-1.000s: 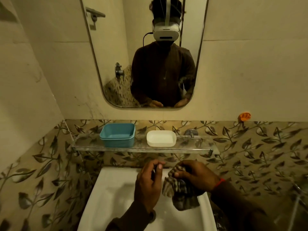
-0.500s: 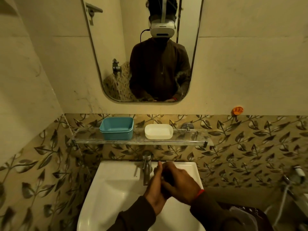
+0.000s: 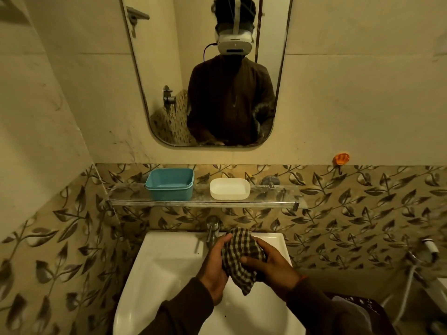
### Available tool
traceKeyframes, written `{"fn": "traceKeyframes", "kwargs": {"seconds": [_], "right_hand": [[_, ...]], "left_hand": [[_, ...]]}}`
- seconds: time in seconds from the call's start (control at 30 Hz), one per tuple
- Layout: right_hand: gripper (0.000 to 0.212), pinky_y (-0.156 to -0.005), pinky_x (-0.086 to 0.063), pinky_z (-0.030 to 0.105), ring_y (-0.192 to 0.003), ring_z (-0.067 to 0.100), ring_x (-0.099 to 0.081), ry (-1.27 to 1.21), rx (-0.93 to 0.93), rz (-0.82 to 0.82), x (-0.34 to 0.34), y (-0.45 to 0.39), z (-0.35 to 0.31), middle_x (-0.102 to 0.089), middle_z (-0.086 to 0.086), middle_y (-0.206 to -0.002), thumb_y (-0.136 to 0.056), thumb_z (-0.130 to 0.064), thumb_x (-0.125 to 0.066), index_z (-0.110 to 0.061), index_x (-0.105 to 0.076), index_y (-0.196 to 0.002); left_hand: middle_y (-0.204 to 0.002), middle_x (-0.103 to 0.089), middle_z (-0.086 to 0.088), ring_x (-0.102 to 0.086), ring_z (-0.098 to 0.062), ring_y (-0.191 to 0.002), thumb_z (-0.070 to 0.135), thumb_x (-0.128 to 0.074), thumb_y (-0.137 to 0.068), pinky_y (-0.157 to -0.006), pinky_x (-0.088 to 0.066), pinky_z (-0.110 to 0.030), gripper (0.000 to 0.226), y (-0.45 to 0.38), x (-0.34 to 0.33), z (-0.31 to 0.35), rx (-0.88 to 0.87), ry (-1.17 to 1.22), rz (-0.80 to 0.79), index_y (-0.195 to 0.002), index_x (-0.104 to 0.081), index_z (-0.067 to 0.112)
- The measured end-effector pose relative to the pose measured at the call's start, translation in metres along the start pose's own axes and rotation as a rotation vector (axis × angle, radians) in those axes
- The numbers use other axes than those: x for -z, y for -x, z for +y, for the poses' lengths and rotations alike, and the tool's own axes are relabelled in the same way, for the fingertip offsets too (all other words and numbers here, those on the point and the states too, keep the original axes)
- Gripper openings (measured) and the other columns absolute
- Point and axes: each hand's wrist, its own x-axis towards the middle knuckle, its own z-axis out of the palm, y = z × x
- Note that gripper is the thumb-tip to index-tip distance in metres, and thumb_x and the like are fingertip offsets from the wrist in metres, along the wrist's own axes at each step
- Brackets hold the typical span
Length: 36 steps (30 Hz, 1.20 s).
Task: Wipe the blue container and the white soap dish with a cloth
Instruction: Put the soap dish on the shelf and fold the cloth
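Observation:
A blue container stands on the left part of a glass shelf, and a white soap dish sits just to its right. Both look empty. Below the shelf, over the white sink, I hold a bunched checked cloth between both hands. My left hand grips its left side and my right hand wraps its right side. The cloth's lower end hangs down between my wrists.
A chrome tap rises at the sink's back edge, right beside my left fingers. A mirror hangs above the shelf. An orange hook is on the wall at right, with a hose and fittings far right.
The cloth, hidden inside my clasped hands half a second ago, now shows bunched up between them. My view has tilted down and the hands sit lower over the sink.

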Motion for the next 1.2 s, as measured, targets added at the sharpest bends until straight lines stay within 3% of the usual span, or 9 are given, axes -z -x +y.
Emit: {"fn": "traceKeyframes", "kwargs": {"seconds": [0.07,0.17,0.3,0.47,0.63,0.73,0.93,1.1,1.2], "right_hand": [[0.039,-0.082,-0.057,0.047,-0.104,0.035,-0.067,-0.132,-0.053,0.044,-0.002,-0.001,0.001,-0.07,0.017,-0.114,-0.083,-0.008,-0.07,-0.014,-0.063,-0.121],[0.028,-0.082,-0.056,0.05,-0.102,0.039,-0.067,-0.268,-0.14,0.082,-0.001,-0.001,0.001,-0.069,0.022,-0.112,-0.083,-0.004,-0.067,-0.011,-0.07,-0.111],[0.026,-0.085,-0.055,0.045,-0.107,0.038,-0.065,-0.347,-0.222,0.041,0.007,-0.003,0.006,-0.066,0.023,-0.119,-0.083,-0.009,-0.069,-0.008,-0.071,-0.109],[0.032,-0.087,-0.054,0.046,-0.106,0.038,-0.065,-0.301,-0.32,0.078,0.022,-0.009,0.013,-0.067,0.023,-0.116,-0.082,-0.007,-0.068,-0.005,-0.067,-0.114],[0.034,-0.077,-0.056,0.047,-0.087,0.034,-0.072,-0.23,-0.236,0.212,0.035,-0.024,0.01,-0.074,0.019,-0.099,-0.079,0.005,-0.068,-0.006,-0.065,-0.111],[0.048,-0.078,-0.058,0.048,-0.096,0.038,-0.068,-0.369,-0.233,0.365,0.047,-0.037,0.012,-0.07,0.022,-0.108,-0.072,0.002,-0.075,-0.008,-0.058,-0.116],[0.048,-0.082,-0.055,0.05,-0.105,0.036,-0.067,-0.392,-0.368,0.315,0.055,-0.052,0.03,-0.07,0.018,-0.113,-0.069,-0.028,-0.084,-0.014,-0.068,-0.112],[0.039,-0.084,-0.056,0.047,-0.103,0.039,-0.067,-0.463,-0.35,0.369,0.074,-0.066,0.048,-0.069,0.023,-0.111,-0.08,-0.004,-0.07,-0.005,-0.062,-0.118],[0.033,-0.076,-0.057,0.05,-0.097,0.042,-0.065,-0.402,-0.314,0.547,0.083,-0.079,0.051,-0.066,0.025,-0.107,-0.08,0.007,-0.067,-0.007,-0.06,-0.109]], "left_hand": [[-0.12,-0.074,-0.007,-0.067,-0.025,-0.112,0.051,-0.055,-0.094,-0.093,-0.054,-0.042,0.04,0.0,-0.003,-0.002,-0.062,-0.183,0.049,-0.123,-0.065,0.025],[-0.115,-0.071,-0.001,-0.065,-0.02,-0.103,0.043,-0.05,-0.102,-0.074,-0.051,-0.033,0.023,-0.004,0.005,-0.003,-0.111,-0.309,0.139,-0.115,-0.063,0.03],[-0.11,-0.075,-0.013,-0.07,-0.031,-0.097,0.026,-0.053,-0.103,-0.066,-0.059,-0.038,0.022,-0.009,0.013,0.002,0.039,-0.092,0.09,-0.115,-0.067,0.015],[-0.118,-0.072,-0.018,-0.07,-0.035,-0.1,0.019,-0.053,-0.103,-0.068,-0.06,-0.041,0.022,-0.024,0.013,-0.003,0.038,-0.013,0.086,-0.118,-0.065,0.008],[-0.118,-0.071,-0.018,-0.069,-0.033,-0.101,0.016,-0.052,-0.103,-0.064,-0.061,-0.039,0.021,-0.037,0.01,-0.011,0.034,0.026,0.107,-0.118,-0.065,0.009],[-0.12,-0.068,-0.02,-0.069,-0.035,-0.102,0.012,-0.05,-0.103,-0.07,-0.06,-0.043,0.021,-0.047,0.006,-0.015,0.07,0.166,0.114,-0.119,-0.062,0.006],[-0.137,-0.056,-0.028,-0.063,-0.035,-0.103,0.011,-0.046,-0.105,-0.083,-0.053,-0.044,0.034,-0.071,-0.01,-0.032,0.133,0.284,0.207,-0.138,-0.048,0.001],[-0.135,-0.056,-0.027,-0.058,-0.041,-0.115,0.01,-0.04,-0.107,-0.098,-0.048,-0.05,0.035,-0.082,-0.001,-0.051,0.187,0.217,0.252,-0.14,-0.046,-0.002],[-0.136,-0.056,-0.019,-0.057,-0.039,-0.118,0.017,-0.035,-0.109,-0.103,-0.045,-0.052,0.029,-0.092,0.0,-0.055,0.212,0.152,0.249,-0.12,-0.059,0.006]]}}
